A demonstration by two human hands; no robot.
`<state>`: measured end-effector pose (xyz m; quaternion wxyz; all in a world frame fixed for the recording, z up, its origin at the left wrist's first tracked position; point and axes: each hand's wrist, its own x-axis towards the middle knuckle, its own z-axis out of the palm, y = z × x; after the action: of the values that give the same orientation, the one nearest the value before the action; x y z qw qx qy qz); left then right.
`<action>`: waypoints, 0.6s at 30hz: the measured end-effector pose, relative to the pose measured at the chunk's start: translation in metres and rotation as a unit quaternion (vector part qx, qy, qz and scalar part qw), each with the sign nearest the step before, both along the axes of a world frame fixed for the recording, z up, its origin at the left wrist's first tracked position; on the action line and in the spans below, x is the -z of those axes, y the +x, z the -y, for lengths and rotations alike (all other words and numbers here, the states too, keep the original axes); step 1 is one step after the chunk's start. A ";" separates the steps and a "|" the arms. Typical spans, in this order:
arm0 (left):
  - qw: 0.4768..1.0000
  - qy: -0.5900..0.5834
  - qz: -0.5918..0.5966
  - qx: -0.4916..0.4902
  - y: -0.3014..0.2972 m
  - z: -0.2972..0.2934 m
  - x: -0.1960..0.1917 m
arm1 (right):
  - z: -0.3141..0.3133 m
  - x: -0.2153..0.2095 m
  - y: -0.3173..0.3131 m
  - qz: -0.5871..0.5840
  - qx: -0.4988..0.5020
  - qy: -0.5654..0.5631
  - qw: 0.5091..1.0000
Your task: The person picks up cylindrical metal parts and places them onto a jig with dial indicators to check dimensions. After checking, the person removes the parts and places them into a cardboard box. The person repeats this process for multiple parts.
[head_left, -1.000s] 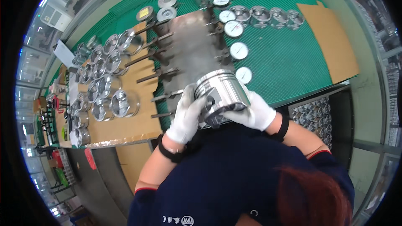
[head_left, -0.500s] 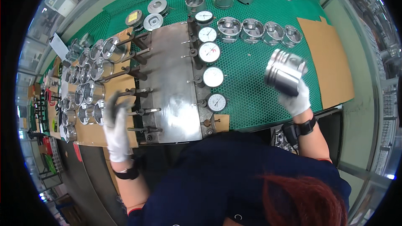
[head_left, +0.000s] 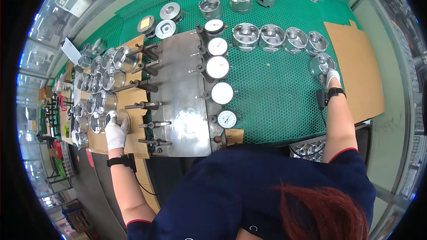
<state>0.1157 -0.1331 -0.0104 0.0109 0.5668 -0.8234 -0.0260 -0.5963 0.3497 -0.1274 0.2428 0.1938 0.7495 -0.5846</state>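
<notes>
At the right of the green mat, my gloved right hand (head_left: 332, 77) grips a silver piston (head_left: 321, 64) that rests just in front of a row of several pistons (head_left: 271, 37). On the left, my gloved left hand (head_left: 116, 135) has its fingers in the top of another piston (head_left: 123, 120). That one stands at the near right corner of a crowded group of pistons (head_left: 105, 101) on cardboard. Between my hands lies a steel gauge plate (head_left: 181, 84), bordered on its right by several round dial gauges (head_left: 222, 93).
Metal posts with arms (head_left: 143, 105) line the plate's left side. Along the back of the green mat (head_left: 275, 102) stand more pistons (head_left: 210, 9), some with yellow labels. A cardboard sheet (head_left: 356, 71) covers the right side. Pistons also sit below the bench edge (head_left: 311, 150).
My right hand has carried its piston from the air to the mat, up by the row. My left hand has come down onto a piston in the left group.
</notes>
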 end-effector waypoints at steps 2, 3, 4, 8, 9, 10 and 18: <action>0.999 -0.030 0.016 0.021 0.003 0.003 0.005 | 0.004 0.001 0.010 -0.047 0.034 0.029 0.998; 0.998 -0.050 -0.008 0.038 0.005 0.003 0.007 | 0.005 0.003 0.024 -0.103 0.087 -0.077 0.988; 0.997 -0.055 -0.026 0.043 0.006 0.001 0.010 | 0.007 0.002 0.040 -0.146 0.070 -0.094 0.982; 0.988 -0.133 -0.045 0.058 0.009 -0.008 0.018 | 0.005 -0.027 0.109 -0.167 0.019 -0.137 0.976; 0.988 -0.137 -0.054 0.047 0.011 -0.010 0.018 | 0.004 -0.038 0.129 -0.166 0.006 -0.163 0.973; 0.992 -0.109 -0.067 0.014 0.012 -0.013 0.017 | 0.002 -0.053 0.147 -0.149 -0.006 -0.177 0.973; 0.800 0.306 -0.496 -0.142 0.022 -0.062 -0.067 | 0.061 -0.179 0.296 -0.235 -0.295 -0.145 0.915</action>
<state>0.1381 -0.0710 0.0561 0.2474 0.5609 -0.5650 -0.5523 -0.2998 0.2892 0.0521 0.2468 -0.2168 0.7148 -0.6174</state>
